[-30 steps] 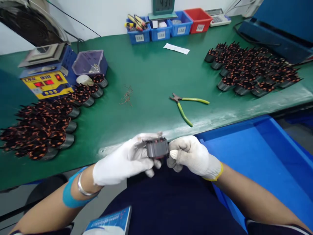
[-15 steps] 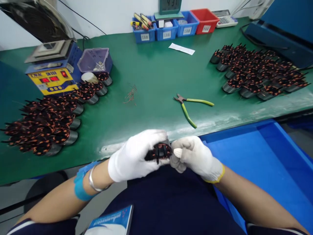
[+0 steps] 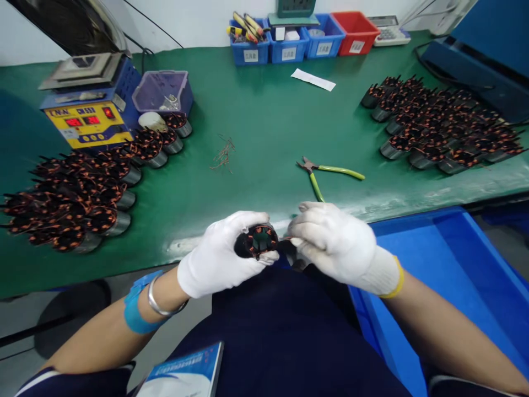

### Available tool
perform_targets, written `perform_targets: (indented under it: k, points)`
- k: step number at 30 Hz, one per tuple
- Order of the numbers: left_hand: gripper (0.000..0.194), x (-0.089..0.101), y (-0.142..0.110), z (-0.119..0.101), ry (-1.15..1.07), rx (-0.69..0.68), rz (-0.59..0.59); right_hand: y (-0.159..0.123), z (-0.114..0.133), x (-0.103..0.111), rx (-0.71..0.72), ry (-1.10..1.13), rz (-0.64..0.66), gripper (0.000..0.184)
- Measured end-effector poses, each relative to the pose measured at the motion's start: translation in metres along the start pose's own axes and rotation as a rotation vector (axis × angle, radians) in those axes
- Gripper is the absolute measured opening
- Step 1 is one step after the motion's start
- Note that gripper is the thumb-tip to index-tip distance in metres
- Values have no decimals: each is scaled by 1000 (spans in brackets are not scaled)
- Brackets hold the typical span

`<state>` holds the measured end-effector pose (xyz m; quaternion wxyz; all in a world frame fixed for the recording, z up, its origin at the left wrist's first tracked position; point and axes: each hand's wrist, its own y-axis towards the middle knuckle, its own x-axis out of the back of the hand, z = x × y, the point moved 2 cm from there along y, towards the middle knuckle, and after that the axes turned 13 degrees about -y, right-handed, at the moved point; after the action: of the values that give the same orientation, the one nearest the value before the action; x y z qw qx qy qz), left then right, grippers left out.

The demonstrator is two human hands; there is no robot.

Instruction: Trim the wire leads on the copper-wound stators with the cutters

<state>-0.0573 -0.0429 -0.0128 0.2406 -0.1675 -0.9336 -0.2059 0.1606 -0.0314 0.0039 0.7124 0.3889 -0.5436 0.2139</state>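
Note:
My left hand (image 3: 221,256), in a white glove, is closed around a motor stator (image 3: 243,246), a black ring with copper windings. The stator's open end is tilted toward me, and green shows through its bore. Close to its right side, my gloved right hand (image 3: 336,240) has thumb and fingers pinched together. A thin copper wire (image 3: 285,239) seems to run from the stator into that pinch; its end is hidden by the fingers. Beyond the right hand, green-handled cutting pliers (image 3: 318,172) lie spread on the bench, one handle partly covered by the glove.
Many similar stators (image 3: 82,193) crowd the left of the green bench (image 3: 264,121), and another group (image 3: 433,121) stands at right. Wire scraps (image 3: 223,153) lie mid-bench. A soldering unit (image 3: 91,124), purple bin (image 3: 163,92), blue tool bins (image 3: 250,56) and blue tray (image 3: 433,264) surround the area.
The stator has turned so its bore now faces me. My right hand has rolled over, back of the glove up, and moved slightly right and up, now pinching beside the stator.

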Motion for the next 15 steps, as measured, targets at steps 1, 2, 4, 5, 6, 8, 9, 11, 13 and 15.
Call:
perform_targets:
  k: [1,2,4,5,6,8,9,11,13,15]
  points:
    - [49,2,0,4,15,60,-10,-2,-10,2,-41,8,37,27]
    - [48,5,0,9,47,115,-26,-5,-23,3,-112,-1,72,29]
    - [46,11,1,19,139,190,-76,-12,-51,5,-307,-105,119,31]
    - [45,14,3,22,188,210,-102,-15,-65,4,-409,-197,130,35]
    - [45,16,5,24,227,223,-126,-18,-78,2,-502,-295,149,51]
    - [51,19,11,25,262,246,-132,-22,-96,-6,-631,-446,230,95]
    - [53,19,15,24,262,268,-109,-23,-101,-11,-662,-483,282,107]
    - [49,19,24,22,252,346,-25,-24,-105,-17,-659,-476,363,106]
    - [34,18,33,22,247,426,50,-23,-102,-15,-651,-451,375,97]
    - [23,20,40,25,230,461,79,-19,-97,-7,-672,-459,380,87]
